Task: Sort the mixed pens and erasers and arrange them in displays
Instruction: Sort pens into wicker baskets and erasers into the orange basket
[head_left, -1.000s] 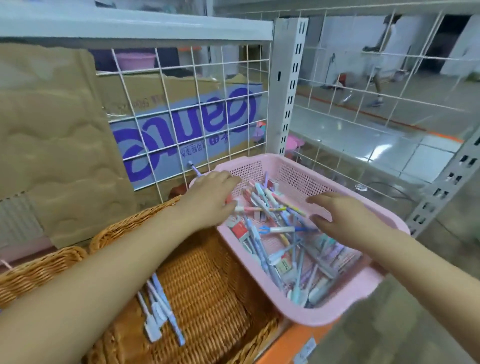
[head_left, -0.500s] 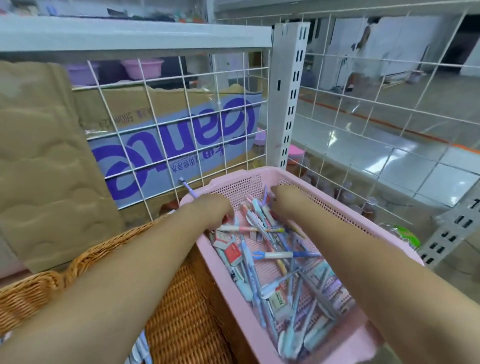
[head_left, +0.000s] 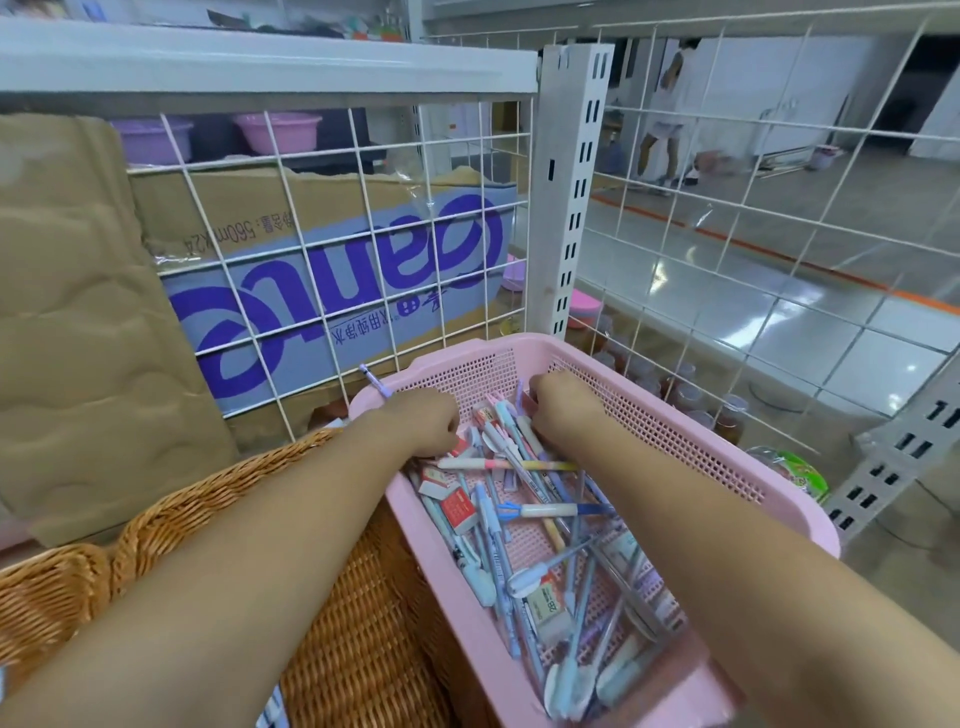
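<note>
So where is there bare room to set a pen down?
The wicker basket shows bare woven floor between the left forearm and the pink basket. That pink basket is crowded with pens and erasers.

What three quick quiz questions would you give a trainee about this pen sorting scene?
1. Multiple choice: where do the mixed pens and erasers lie?
A. in a cardboard box
B. in a pink plastic basket
C. in a purple bowl
2. True or false: the left hand and the right hand both reach into the far end of the pink plastic basket.
3. Fill in: the brown woven basket sits to the pink plastic basket's ____.

Key: 1 B; 2 true; 3 left.
</note>
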